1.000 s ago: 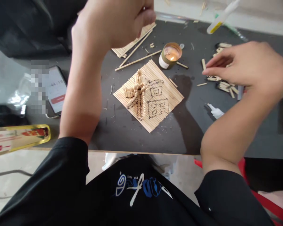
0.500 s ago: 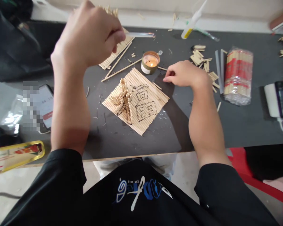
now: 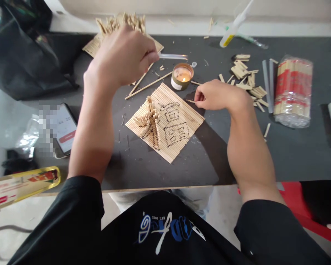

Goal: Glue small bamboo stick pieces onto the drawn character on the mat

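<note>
My left hand [image 3: 127,55] is closed round a translucent glue stick [image 3: 173,56], its tip above the lit tin candle [image 3: 179,86]. My right hand [image 3: 219,95] is closed too, pinching a short wooden stick [image 3: 191,101] with a dark end, by the right edge of a square mat of sticks [image 3: 169,154]. Black dotted outlines of characters mark the mat. Upright stick pieces [image 3: 151,114] stand along the outline on its left part.
A second stick board with upright pieces [image 3: 127,22] lies behind my left hand. Loose stick pieces [image 3: 241,70], two glue sticks [image 3: 268,86] and a wrapped stick bundle [image 3: 294,88] are at right. A phone [image 3: 64,129] lies left; a glue bottle [image 3: 227,38] is at the back.
My left hand has come lower and to the right, bringing the glue stick closer over the candle. My right hand now has a short stick between its fingertips. The view has shifted slightly.
</note>
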